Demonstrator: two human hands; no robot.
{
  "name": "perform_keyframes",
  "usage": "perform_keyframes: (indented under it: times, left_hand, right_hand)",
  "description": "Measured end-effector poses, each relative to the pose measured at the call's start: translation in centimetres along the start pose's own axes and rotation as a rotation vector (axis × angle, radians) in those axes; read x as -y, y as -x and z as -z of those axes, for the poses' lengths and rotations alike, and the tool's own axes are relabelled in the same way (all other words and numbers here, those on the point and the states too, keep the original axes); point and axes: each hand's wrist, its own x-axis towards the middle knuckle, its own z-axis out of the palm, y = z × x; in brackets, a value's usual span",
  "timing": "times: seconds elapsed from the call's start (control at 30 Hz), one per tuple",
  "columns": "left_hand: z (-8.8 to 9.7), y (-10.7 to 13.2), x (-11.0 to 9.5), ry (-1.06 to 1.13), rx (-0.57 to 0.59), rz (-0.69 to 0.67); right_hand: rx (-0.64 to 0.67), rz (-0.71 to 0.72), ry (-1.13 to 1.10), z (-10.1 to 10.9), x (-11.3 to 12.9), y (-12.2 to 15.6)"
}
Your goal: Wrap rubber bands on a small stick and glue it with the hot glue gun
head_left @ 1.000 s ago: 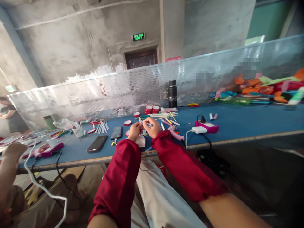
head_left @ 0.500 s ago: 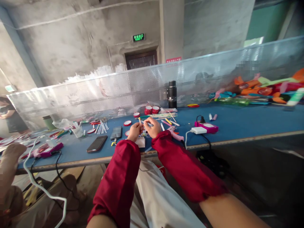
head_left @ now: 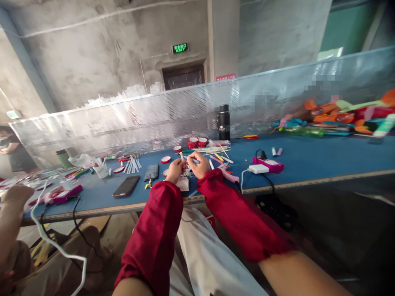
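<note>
1. left hand (head_left: 174,172): a yellow-tipped stick (head_left: 182,156) is pinched nearly upright in the fingertips, above the blue tabletop (head_left: 324,158).
2. right hand (head_left: 200,165): a slim pen-like tool (head_left: 194,161) appears to be grasped; its exact kind cannot be told.
3. both hands are held close together, probably for steadiness.
4. small loose bits (head_left: 190,174) are strewn beneath, presumably for easy reach.
5. pink glue gun (head_left: 230,176) is laid beside the right wrist, likely to be handy.
6. black flask (head_left: 224,123) is stood by the perforated divider (head_left: 173,109), seemingly out of the way.
</note>
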Motion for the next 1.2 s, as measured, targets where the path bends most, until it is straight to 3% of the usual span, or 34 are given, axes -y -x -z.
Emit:
perform_keyframes:
  times: [0.43,1.2]
  left_hand:
    - [0.02,-0.26,0.32,-0.014,0.021,0.010]
    - [-0.04,-0.09,0.10,-0.005,0.019,0.017]
  right_hand:
    - [0.052,-0.006,-0.009,-0.02,-0.07,0.05]
    - [0.027,0.012,0.010,-0.12,-0.32,0.05]
